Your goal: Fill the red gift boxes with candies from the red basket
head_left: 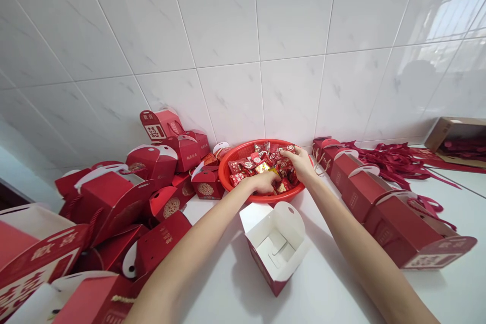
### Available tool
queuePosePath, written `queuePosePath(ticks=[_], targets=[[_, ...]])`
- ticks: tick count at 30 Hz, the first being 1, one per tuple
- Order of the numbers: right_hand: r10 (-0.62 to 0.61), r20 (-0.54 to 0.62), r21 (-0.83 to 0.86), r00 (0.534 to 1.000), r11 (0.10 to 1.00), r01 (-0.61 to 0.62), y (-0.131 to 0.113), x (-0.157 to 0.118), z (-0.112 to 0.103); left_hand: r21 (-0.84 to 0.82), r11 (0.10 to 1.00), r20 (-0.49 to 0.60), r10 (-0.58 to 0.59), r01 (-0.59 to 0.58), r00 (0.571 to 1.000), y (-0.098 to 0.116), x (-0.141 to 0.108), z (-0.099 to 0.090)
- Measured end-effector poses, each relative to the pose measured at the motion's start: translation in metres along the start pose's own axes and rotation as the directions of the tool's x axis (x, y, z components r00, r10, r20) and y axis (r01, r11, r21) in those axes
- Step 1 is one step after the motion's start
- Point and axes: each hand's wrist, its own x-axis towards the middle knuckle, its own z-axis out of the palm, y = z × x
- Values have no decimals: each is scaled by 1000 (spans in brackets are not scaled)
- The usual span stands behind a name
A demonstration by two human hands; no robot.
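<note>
A red plastic basket (pixel 243 149) holds many small wrapped candies (pixel 261 167), mostly red, with a yellow one among them. My left hand (pixel 267 182) is down among the candies, its fingers curled and partly hidden; what they hold cannot be made out. At the basket's right side, my right hand (pixel 300 163) pinches a red wrapped candy (pixel 286 149) between thumb and fingers. Between my forearms, just in front of the basket, stands an open gift box (pixel 274 248), red outside and white inside, with its flaps up and nothing visible in it.
Red gift boxes (pixel 114 202) lie piled on the left. A row of closed red boxes (pixel 364 192) stands to the right. Behind them are dark red ribbons (pixel 391 162) and a cardboard box (pixel 455 134). A tiled wall (pixel 228 20) rises behind the white table (pixel 319 283).
</note>
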Motion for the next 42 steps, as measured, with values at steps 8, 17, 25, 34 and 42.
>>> queuePosePath(ticks=[8,17,25,34,42], targets=[[20,-104,126,994,992,-7,2,7,-1,-292,956,-541,-129,-41,831,-19,-10,-15],[10,-37,53,999,999,-8,4,6,-3,-519,829,-643,-220,-207,734,-20,-8,-19],[80,167,-41,983,996,-74,1,1,-2,-524,811,-706,-243,-260,665,-26,-5,-19],[88,258,-83,962,994,-69,-3,-4,-1,-534,793,-693,-214,-291,689,-21,-7,-19],[-3,132,-84,991,996,15,-4,-3,0,-242,780,-946,-60,-577,317,52,-55,-23]])
